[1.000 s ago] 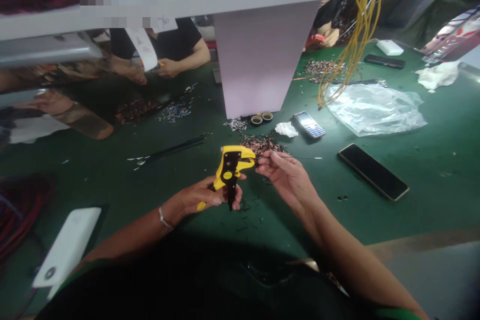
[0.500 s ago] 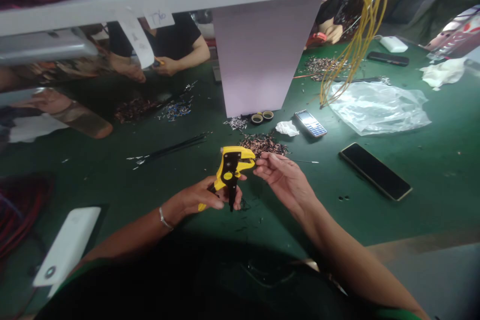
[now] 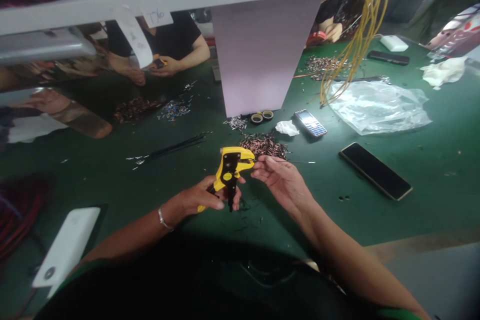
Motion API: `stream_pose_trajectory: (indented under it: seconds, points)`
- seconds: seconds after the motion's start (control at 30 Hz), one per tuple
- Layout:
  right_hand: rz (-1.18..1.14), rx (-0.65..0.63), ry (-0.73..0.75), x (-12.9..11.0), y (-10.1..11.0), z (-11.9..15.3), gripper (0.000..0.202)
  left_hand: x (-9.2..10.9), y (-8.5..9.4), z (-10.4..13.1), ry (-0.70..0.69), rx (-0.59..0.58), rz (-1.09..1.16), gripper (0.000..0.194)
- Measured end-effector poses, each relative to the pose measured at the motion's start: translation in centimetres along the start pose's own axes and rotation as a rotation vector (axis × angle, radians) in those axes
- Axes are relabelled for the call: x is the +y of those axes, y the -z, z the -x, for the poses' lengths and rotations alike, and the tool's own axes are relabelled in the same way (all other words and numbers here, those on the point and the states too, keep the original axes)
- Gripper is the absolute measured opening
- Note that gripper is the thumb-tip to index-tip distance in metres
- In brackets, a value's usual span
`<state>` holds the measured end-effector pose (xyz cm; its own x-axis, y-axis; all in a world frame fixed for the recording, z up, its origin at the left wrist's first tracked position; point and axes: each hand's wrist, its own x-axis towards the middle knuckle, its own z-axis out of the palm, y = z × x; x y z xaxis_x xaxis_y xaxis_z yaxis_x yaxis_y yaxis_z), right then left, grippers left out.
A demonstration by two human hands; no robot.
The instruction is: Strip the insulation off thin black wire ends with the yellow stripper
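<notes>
Yellow-and-black pistol-shaped wire stripper (image 3: 227,175), gripped by the left hand (image 3: 210,194), jaws pointing right; thin black wire (image 3: 300,162), pinched by the right hand (image 3: 279,175), lies crosswise at the jaws, before copper-coloured scraps (image 3: 267,145).

A keypad phone (image 3: 311,123) lies beside a crumpled white tissue (image 3: 287,128), with a dark smartphone (image 3: 375,170) nearer the camera on the green bench (image 3: 300,230). A clear plastic bag (image 3: 378,106) spreads out beyond them, near hanging yellow wires (image 3: 356,35). At left rests a white device (image 3: 67,247); across the bench, a person in black (image 3: 170,40) sits.
</notes>
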<state>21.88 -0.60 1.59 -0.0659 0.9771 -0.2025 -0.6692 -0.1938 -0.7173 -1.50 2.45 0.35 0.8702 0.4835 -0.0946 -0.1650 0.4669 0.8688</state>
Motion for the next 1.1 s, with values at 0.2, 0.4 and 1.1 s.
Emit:
stream_pose_trajectory:
  seconds: [0.2, 0.4, 1.1]
  points:
    - [-0.001, -0.003, -0.021, -0.05, -0.18, 0.06, 0.017, -0.12, 0.08, 0.13, -0.016, 0.004, -0.008, 0.058]
    - [0.0, 0.002, -0.018, 0.14, -0.06, 0.03, 0.017, -0.02, -0.1, 0.14, -0.03, 0.015, -0.033, 0.052]
    - [-0.01, 0.009, -0.053, 0.53, 0.08, -0.08, 0.019, -0.07, -0.72, 0.1, -0.038, 0.11, -0.045, 0.035]
